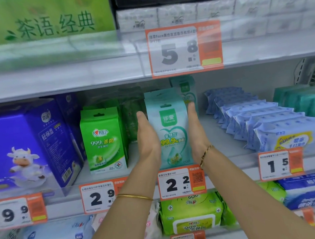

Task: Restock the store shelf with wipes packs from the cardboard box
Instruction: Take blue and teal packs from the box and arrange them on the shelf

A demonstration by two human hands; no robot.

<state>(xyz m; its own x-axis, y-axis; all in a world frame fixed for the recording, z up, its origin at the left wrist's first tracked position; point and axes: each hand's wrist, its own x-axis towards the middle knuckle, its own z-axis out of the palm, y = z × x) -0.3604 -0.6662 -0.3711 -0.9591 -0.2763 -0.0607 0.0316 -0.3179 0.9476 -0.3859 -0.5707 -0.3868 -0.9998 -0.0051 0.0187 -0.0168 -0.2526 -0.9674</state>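
The wipes pack [170, 135], pale teal with a white heart on its front, stands upright at the front edge of the middle shelf [213, 133], right above the price tag [181, 182] marked 2.2. More teal packs [185, 91] of the same kind stand in a row behind it.

The left hand [147, 139] lies flat against the pack's left side and the right hand [196, 133] flat against its right side. The palms face each other and the fingers are straight, pointing into the shelf. Neither hand curls round the pack; it is sandwiched between the two palms. A thin gold bangle [135, 196] sits on the left forearm and a chain bracelet [205, 154] on the right wrist.

Just left of the left hand stands a green pack [103, 142], also upright, and beyond it a purple box [30, 150] with a cartoon cow. To the right, apart from the right hand, a row of blue packs [264, 116] leans back along the shelf.
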